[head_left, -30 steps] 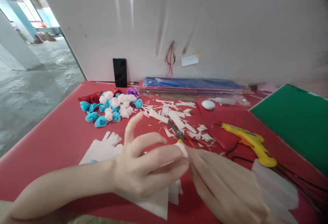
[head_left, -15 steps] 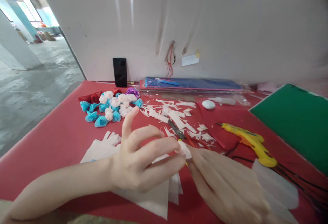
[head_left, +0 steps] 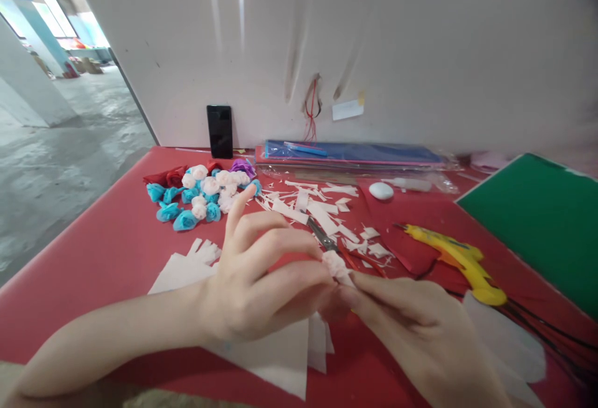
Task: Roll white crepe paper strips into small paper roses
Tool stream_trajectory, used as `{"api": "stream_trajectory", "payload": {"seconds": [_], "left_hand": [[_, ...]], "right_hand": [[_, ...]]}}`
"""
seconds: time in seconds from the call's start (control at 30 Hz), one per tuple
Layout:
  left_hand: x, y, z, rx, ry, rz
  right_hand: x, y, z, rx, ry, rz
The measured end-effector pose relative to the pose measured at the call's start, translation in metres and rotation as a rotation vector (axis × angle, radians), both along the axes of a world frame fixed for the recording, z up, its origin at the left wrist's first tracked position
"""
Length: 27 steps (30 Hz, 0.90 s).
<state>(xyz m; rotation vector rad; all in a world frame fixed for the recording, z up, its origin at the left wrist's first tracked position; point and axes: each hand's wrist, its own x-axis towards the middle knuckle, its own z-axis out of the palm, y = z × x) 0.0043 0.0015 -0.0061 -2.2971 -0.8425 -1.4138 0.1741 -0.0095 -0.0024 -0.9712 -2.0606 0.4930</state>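
Observation:
Between my two hands is a small pale paper flower [head_left: 334, 263], its ruffled top showing above the fingertips. My left hand [head_left: 261, 277] pinches it from the left, with the little finger raised. From the right, my right hand [head_left: 411, 321] grips its lower end between thumb and fingers. Just behind the flower lie scissors [head_left: 322, 237] with red handles among white paper scraps [head_left: 322, 212]. Under my left hand are white paper sheets [head_left: 275, 358]. A pile of blue paper flowers [head_left: 185, 220] and pale pink paper flowers [head_left: 199, 207] sits at the back left.
A yellow glue gun [head_left: 460, 261] with a black cord lies on the red tabletop [head_left: 107, 252] at right, near a green board [head_left: 537, 221]. Along the wall are a phone [head_left: 219, 132], wrapped blue sheets [head_left: 374, 154] and a white oval object [head_left: 381, 191].
My right hand has turned, and its thumb side now shows more. The flower has rotated between my fingers so that its ruffled top is visible.

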Motion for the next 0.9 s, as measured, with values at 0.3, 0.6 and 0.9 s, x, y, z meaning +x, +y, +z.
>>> {"api": "stream_trajectory", "payload": {"seconds": [0.3, 0.6, 0.9], "left_hand": [[-0.001, 0.000, 0.003, -0.001, -0.013, -0.022], [0.002, 0.000, 0.000, 0.046, -0.029, -0.016], [0.003, 0.000, 0.002, -0.033, -0.034, 0.012]], "right_hand": [[0.005, -0.004, -0.010, 0.134, -0.101, -0.092], [-0.004, -0.007, -0.005, 0.277, -0.061, -0.137], [-0.004, -0.004, -0.013, 0.511, -0.146, -0.180]]}}
